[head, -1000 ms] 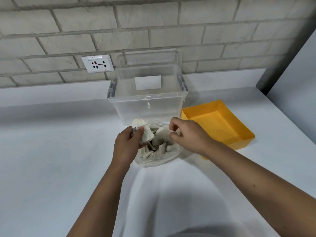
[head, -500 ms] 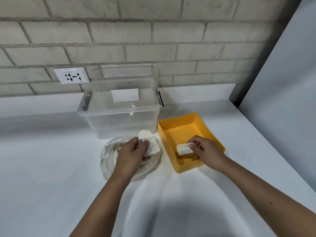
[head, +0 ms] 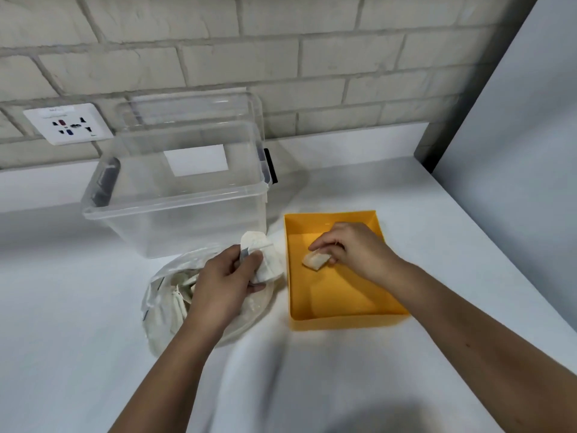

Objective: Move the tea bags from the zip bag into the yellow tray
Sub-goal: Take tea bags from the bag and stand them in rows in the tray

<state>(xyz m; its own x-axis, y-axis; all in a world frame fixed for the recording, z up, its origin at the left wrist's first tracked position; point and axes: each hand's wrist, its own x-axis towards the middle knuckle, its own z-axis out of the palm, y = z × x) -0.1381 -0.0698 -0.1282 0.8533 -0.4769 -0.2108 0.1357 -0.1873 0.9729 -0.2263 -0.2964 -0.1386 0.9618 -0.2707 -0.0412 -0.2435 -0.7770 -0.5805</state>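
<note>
Step in hand: placement. One tea bag (head: pixel 316 260) is pinched in the curled fingers of the right hand (head: pixel 352 248), low inside the yellow tray (head: pixel 343 320), centre-right of frame; floor contact cannot be told. Lower centre-left, the zip bag (head: pixel 162 310) is gripped at its mouth by the left hand (head: pixel 224 282), with the remaining tea bags (head: pixel 182 284) inside. Next: release is needed, then a reach back into the mouth.

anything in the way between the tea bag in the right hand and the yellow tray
Nothing visible. The right hand pinches the tea bag already inside the yellow tray, with only bare tray floor around it.
</note>
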